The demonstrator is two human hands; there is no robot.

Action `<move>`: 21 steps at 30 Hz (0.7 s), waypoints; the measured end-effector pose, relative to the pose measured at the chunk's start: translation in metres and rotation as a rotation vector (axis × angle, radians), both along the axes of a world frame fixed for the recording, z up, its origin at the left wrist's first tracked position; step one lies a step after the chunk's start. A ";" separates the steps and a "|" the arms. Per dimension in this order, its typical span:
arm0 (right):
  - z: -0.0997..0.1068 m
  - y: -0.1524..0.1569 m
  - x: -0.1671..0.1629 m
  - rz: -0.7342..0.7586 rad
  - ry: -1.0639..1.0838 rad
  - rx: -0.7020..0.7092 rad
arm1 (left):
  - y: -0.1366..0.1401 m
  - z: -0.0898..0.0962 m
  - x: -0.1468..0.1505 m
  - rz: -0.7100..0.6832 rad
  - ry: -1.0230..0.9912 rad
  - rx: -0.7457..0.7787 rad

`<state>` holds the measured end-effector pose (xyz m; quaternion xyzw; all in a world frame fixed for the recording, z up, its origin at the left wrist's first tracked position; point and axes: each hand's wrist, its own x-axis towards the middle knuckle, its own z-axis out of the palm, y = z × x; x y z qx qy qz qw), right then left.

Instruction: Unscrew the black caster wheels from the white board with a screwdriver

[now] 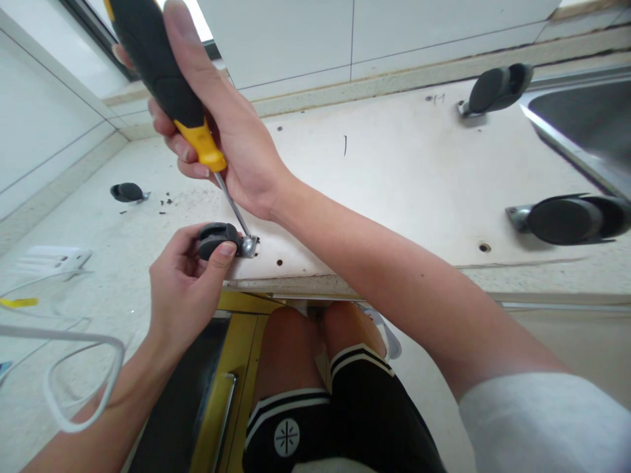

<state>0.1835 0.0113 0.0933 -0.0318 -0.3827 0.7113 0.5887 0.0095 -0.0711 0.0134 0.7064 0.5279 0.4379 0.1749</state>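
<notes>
Screwdriver (162, 79) top out of frame, right hand (221, 131) fingers clenched around it, left hand (182, 289) pinching caster (217, 238).

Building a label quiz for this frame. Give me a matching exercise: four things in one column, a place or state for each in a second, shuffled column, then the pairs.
Things:
1. screwdriver
2. caster at the board's near edge
3. loose caster
4. white cable

Places or states:
A. lies alone on the floor at far left, by dark specks
B. gripped in the right hand, tip down on a metal plate
C. looped on the floor at lower left
D. pinched by the left hand fingers

Pairs: 1-B, 2-D, 3-A, 4-C
</notes>
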 end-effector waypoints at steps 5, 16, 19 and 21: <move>0.000 -0.004 0.001 -0.006 -0.044 0.023 | -0.001 0.002 0.001 0.013 0.015 0.004; -0.012 0.005 -0.012 -0.186 0.057 0.064 | 0.000 0.003 0.003 0.029 0.027 0.015; -0.009 0.005 -0.009 -0.237 0.030 0.022 | 0.000 0.003 0.003 0.022 0.021 0.001; -0.009 0.005 -0.009 -0.266 0.040 0.039 | -0.001 0.003 0.002 0.012 0.022 -0.002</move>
